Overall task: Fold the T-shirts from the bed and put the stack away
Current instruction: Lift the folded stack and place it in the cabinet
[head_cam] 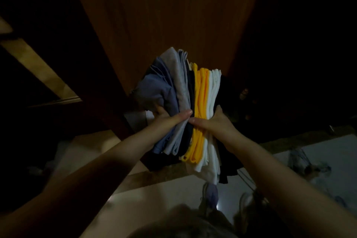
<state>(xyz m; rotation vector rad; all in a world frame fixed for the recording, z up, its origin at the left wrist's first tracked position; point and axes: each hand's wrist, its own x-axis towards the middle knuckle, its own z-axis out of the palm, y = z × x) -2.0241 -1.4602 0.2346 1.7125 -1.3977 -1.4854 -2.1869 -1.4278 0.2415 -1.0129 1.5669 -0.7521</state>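
A stack of folded T-shirts [201, 98] is held upright on edge in front of me, its layers blue, grey, dark, yellow, white and black from left to right. My left hand [170, 119] grips the blue and grey side, thumb lying across the near edge. My right hand [214, 121] grips the white and black side, thumb meeting the left one. The fingers of both hands are hidden behind the stack. The stack sits just in front of a brown wooden wardrobe door [164, 15].
The room is dim. To the right of the door is a dark wardrobe opening [299, 54] with dim shapes inside. A shelf or frame edge [38, 67] runs at the left. Below lie pale floor tiles [338, 150] and scattered items.
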